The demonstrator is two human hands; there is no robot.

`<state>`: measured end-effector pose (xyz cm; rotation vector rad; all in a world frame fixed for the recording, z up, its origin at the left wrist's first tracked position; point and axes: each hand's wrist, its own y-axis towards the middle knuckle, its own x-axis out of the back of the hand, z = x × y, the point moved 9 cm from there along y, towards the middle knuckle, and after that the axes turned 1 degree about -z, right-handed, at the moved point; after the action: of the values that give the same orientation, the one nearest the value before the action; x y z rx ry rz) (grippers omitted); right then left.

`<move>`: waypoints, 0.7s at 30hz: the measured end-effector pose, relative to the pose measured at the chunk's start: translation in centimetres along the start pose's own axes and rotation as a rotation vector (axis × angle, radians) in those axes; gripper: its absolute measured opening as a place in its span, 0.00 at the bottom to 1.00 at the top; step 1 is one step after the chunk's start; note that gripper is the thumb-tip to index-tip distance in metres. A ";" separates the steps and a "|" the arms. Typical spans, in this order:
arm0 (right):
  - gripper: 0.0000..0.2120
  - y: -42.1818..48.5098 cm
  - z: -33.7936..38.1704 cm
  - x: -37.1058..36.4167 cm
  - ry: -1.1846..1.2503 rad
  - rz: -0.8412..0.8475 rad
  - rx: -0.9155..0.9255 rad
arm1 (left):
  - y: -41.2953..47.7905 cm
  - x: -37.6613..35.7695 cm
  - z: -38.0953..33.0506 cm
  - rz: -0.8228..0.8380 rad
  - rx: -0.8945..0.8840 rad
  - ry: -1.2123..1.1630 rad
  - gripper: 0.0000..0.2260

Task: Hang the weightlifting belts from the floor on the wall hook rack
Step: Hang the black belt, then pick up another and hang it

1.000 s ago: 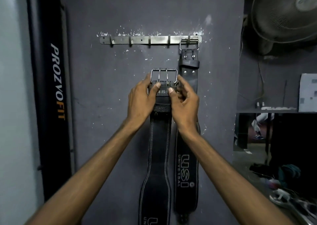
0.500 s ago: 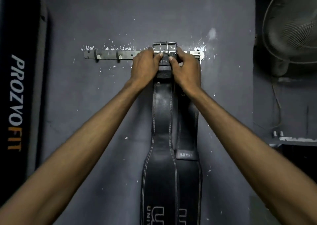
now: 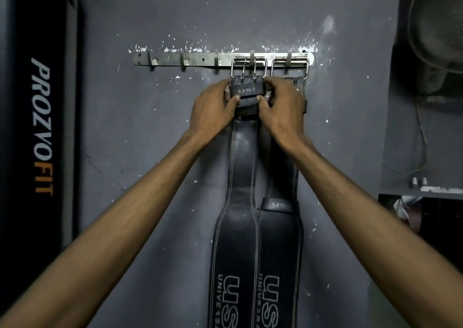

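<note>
My fingers [image 3: 235,99], left hand [image 3: 213,109]: curled tight around the folded top of the near belt [image 3: 241,157], thumb across its front just under the "USI" loop. Frame centre.

Right hand [image 3: 283,109]: closed the same way on the same belt's top from the other side, thumb tip touching the strap beside my left thumb.

Near belt: black leather, white stitching, hanging straight down from centre to the bottom edge of the frame. Its steel buckle [image 3: 248,67] is looped over a hook on the hook rack [image 3: 200,59], the fourth peg from the left.

Second belt [image 3: 283,240]: black, same lettering, hanging just right of the first and touching it along the lower edge. Its buckle [image 3: 289,68] sits on the rightmost peg; its upper strap is partly hidden behind my right hand.

Hook rack: bare metal strip, upper centre, screwed to a dark grey wall [image 3: 150,152] with chipped paint. Three left pegs carry nothing.

Black upright pad [image 3: 42,127], far left: "PROZVOFIT" printed vertically.

Fan [image 3: 436,27], upper right, dim.
</note>
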<state>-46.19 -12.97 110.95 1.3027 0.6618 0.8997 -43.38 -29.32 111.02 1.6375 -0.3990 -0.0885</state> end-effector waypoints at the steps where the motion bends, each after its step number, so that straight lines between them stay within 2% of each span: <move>1: 0.18 -0.9 0.7 0.0 0.008 0.016 -0.001 | -0.8 0.7 0.4 0.012 0.009 -0.012 0.18; 9: 0.16 -9.1 2.6 0.6 0.019 0.115 -0.140 | -10.0 4.5 2.0 0.143 0.060 -0.063 0.16; 17: 0.13 -27.4 4.1 -1.9 0.116 0.345 -0.346 | -28.4 7.0 5.3 0.420 0.223 -0.122 0.13; 21: 0.10 -39.9 3.5 -3.8 0.131 0.505 -0.454 | -41.2 6.9 8.4 0.602 0.384 -0.109 0.12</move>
<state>-37.90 -19.03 72.07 1.0122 0.1975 1.4606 -30.97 -37.24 70.99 1.8210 -1.0253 0.3738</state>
